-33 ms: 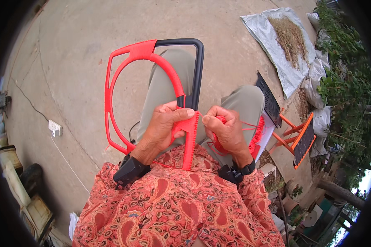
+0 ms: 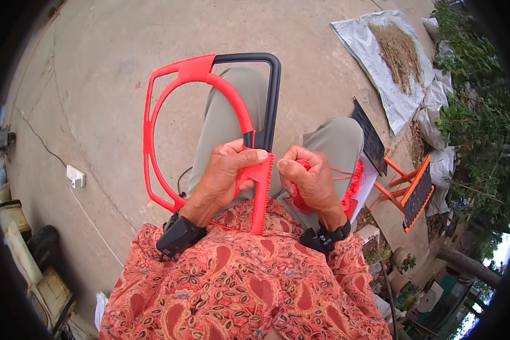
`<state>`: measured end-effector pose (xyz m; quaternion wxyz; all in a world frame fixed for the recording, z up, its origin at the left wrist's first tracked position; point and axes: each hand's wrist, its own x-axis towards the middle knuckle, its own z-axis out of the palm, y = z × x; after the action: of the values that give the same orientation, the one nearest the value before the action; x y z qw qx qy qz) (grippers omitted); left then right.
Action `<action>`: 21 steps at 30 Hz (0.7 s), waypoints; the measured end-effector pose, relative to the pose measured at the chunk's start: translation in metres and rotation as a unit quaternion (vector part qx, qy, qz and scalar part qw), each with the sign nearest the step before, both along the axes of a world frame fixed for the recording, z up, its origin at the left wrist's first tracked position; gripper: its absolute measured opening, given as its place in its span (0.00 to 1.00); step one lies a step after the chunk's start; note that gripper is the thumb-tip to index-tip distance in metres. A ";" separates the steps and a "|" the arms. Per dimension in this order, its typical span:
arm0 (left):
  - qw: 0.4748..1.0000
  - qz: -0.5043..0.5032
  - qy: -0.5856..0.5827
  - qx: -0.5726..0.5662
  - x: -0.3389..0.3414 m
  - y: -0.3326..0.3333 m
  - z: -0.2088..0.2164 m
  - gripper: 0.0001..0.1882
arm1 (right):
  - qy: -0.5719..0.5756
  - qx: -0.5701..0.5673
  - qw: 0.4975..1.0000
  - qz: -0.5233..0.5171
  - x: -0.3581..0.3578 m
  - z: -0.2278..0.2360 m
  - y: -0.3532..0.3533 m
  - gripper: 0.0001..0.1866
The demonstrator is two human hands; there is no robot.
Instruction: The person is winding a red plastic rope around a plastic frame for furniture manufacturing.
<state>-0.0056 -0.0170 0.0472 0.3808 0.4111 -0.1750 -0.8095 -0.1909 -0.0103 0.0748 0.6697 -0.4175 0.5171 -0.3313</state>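
Seated person, viewed from above. The left hand [image 2: 224, 178] is closed around a black frame [image 2: 273, 96] partly wrapped in red cord [image 2: 195, 69], resting on the lap. The right hand [image 2: 309, 178] — fingers curled shut — pinches a bundle of red cord just right of the frame. Far right: a grey tarp [image 2: 374, 51] on the concrete floor [image 2: 85, 85].

Black metal frame [image 2: 273, 96] half-wrapped in red cord [image 2: 306, 195] — propped upright on the lap, centre near; unwrapped black corner at far right, red loop left.
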 end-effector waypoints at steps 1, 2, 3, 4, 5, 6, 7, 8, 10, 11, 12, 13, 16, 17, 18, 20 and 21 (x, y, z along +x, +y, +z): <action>1.000 0.006 0.005 -0.003 0.000 0.000 -0.001 0.08 | -0.020 0.001 1.000 0.009 0.002 0.002 0.000 0.11; 1.000 0.005 0.005 -0.003 -0.001 0.000 0.000 0.08 | -0.020 0.001 1.000 0.008 0.003 0.004 0.000 0.11; 1.000 0.011 0.013 -0.002 -0.001 0.000 0.001 0.08 | 0.001 -0.021 1.000 0.014 0.005 0.005 0.000 0.11; 1.000 0.016 0.021 -0.002 -0.001 0.000 0.002 0.09 | 0.022 -0.042 0.999 0.020 0.006 0.006 0.000 0.12; 1.000 0.015 0.021 -0.002 0.000 0.000 0.001 0.09 | 0.022 -0.042 0.999 0.019 0.004 0.004 0.000 0.12; 1.000 0.009 0.015 -0.004 0.001 0.002 -0.002 0.10 | 0.029 -0.026 0.999 0.013 -0.001 0.002 0.000 0.12; 1.000 0.003 0.010 -0.006 0.002 0.003 -0.003 0.11 | 0.035 -0.009 0.999 0.007 -0.004 -0.001 0.000 0.12; 1.000 0.001 0.010 -0.005 0.002 0.003 -0.004 0.11 | 0.035 -0.009 0.999 0.006 -0.005 -0.004 -0.001 0.12; 0.998 0.031 0.049 -0.002 0.002 0.003 -0.003 0.13 | 0.025 -0.004 1.000 0.008 -0.006 -0.009 -0.003 0.12; 0.998 0.031 0.048 -0.003 0.002 0.003 -0.004 0.13 | 0.024 -0.005 1.000 0.009 -0.006 -0.012 -0.003 0.12; 0.997 0.039 0.070 -0.005 0.002 0.004 -0.006 0.14 | 0.016 0.004 1.000 0.004 -0.007 -0.015 -0.003 0.12; 0.995 0.047 0.093 -0.008 0.002 0.004 -0.007 0.15 | 0.007 0.012 1.000 0.000 -0.007 -0.016 -0.003 0.12; 0.994 0.042 0.102 -0.013 0.003 0.003 -0.009 0.16 | 0.006 0.020 1.000 -0.007 -0.008 -0.015 -0.003 0.12; 0.994 0.041 0.102 -0.013 0.002 0.002 -0.006 0.16 | 0.006 0.020 1.000 -0.007 -0.008 -0.013 -0.003 0.12; 0.992 0.065 0.112 0.014 0.001 0.001 0.000 0.14 | 0.018 0.010 1.000 0.000 -0.007 -0.008 -0.002 0.12; 0.988 0.088 0.121 0.040 0.000 0.002 0.003 0.13 | 0.030 0.001 1.000 0.006 -0.007 -0.003 0.002 0.12; 0.987 0.083 0.137 0.022 0.001 0.003 0.002 0.14 | 0.029 -0.014 0.999 0.006 -0.006 -0.001 0.004 0.12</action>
<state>-0.0048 -0.0139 0.0496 0.4575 0.3175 -0.0687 -0.8277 -0.1969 -0.0061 0.0741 0.6505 -0.4393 0.5294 -0.3218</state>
